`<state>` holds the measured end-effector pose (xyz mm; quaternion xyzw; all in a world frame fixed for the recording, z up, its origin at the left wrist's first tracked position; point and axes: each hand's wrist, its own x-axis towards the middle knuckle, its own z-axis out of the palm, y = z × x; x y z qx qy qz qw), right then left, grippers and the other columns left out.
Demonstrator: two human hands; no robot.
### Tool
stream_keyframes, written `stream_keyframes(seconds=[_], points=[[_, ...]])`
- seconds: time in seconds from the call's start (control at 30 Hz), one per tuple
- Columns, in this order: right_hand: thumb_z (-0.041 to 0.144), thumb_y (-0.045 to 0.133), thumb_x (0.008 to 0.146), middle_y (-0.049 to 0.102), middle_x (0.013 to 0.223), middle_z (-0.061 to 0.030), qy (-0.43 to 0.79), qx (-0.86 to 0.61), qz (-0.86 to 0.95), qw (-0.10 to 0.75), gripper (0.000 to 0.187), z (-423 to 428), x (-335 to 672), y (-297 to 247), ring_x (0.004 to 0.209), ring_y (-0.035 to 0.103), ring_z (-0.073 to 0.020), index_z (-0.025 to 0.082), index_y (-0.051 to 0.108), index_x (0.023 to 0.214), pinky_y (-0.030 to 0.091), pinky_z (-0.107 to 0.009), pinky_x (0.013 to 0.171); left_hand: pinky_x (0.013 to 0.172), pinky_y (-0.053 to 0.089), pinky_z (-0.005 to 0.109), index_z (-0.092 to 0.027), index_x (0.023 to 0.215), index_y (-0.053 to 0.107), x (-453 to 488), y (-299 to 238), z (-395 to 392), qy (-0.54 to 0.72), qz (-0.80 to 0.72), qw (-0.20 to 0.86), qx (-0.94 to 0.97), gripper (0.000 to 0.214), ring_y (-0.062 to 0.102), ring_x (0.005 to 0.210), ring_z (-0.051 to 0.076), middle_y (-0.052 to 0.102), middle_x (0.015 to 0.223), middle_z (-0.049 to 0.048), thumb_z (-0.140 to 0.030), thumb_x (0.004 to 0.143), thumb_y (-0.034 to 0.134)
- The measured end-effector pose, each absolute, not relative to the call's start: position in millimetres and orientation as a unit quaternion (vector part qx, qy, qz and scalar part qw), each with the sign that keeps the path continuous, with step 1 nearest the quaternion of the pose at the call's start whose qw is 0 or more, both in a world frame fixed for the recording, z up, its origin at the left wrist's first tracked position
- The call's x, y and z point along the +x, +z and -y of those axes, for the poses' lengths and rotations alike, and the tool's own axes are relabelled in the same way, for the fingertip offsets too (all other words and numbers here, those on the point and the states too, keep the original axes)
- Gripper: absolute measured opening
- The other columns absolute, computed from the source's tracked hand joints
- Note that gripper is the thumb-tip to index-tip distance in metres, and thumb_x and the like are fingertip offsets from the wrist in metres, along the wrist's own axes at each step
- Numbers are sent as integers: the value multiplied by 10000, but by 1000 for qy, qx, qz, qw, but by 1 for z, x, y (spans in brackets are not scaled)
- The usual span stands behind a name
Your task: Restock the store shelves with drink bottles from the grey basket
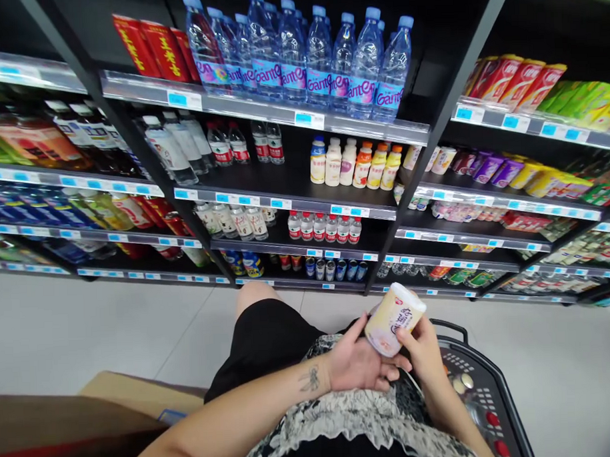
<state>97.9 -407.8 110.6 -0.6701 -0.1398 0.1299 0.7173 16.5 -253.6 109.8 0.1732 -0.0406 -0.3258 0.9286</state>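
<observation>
A pale yellow and white can (pixel 393 322) with dark lettering and a white end is tilted in front of my body. My right hand (pixel 420 351) grips it from the right side, its thumb lying across the label. My left hand (pixel 362 365) is open, palm up, just beneath and to the left of the can. Its fingers reach under the lower end, while its thumb points up beside the can; whether the palm bears any weight is hidden.
A dark shopping basket (pixel 505 371) with several items stands at my right. Ahead, black shelves (pixel 260 100) hold water bottles (pixel 291 55), small yogurt-like bottles (pixel 355 167) and other drinks. Cardboard boxes (pixel 125 395) are at lower left, on a grey tiled floor (pixel 153 327).
</observation>
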Motion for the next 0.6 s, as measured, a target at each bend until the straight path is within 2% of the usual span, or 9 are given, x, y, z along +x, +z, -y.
stream_keyframes(seconds=[0.1, 0.23, 0.3, 0.4, 0.5, 0.6], points=[[500, 923, 578, 761, 912, -72, 112, -681, 103, 716, 567, 407, 101, 116, 805, 686, -223, 181, 684, 980, 551, -300, 726, 661, 258, 292, -115, 1117, 671, 19, 107, 256, -334, 53, 920, 196, 856, 477, 784, 183, 636, 1074, 139, -873, 856, 370], [656, 848, 582, 748, 820, -51, 210, -549, -21, 809, 595, 401, 95, 118, 662, 671, -211, 202, 676, 927, 561, -317, 608, 665, 290, 288, -89, 1111, 697, 22, 95, 257, -317, 91, 923, 196, 833, 484, 796, 187, 635, 999, 133, -840, 851, 448], [747, 784, 588, 740, 786, -69, 272, -497, -59, 822, 628, 395, 91, 117, 680, 687, -245, 204, 681, 886, 581, -354, 606, 686, 320, 290, -75, 1136, 713, 21, 91, 255, -309, 130, 919, 207, 784, 495, 831, 191, 640, 1009, 136, -782, 825, 581], [817, 694, 627, 713, 717, -84, 345, -476, -54, 807, 639, 388, 87, 114, 763, 714, -289, 211, 681, 829, 597, -382, 629, 734, 359, 294, -95, 1301, 666, 19, 89, 252, -304, 177, 909, 226, 798, 519, 909, 201, 641, 1118, 146, -688, 772, 734], [816, 668, 664, 697, 715, -83, 379, -478, -23, 792, 612, 387, 88, 114, 821, 722, -290, 224, 675, 822, 602, -390, 674, 764, 377, 300, -110, 1404, 601, 18, 90, 251, -296, 190, 907, 231, 850, 531, 940, 205, 629, 1188, 158, -663, 776, 747], [815, 678, 657, 704, 743, -102, 386, -470, -33, 793, 626, 389, 90, 117, 842, 714, -293, 212, 677, 828, 606, -410, 713, 770, 381, 295, -112, 1422, 588, 19, 89, 252, -294, 196, 906, 232, 850, 533, 948, 203, 622, 1215, 162, -650, 783, 744]])
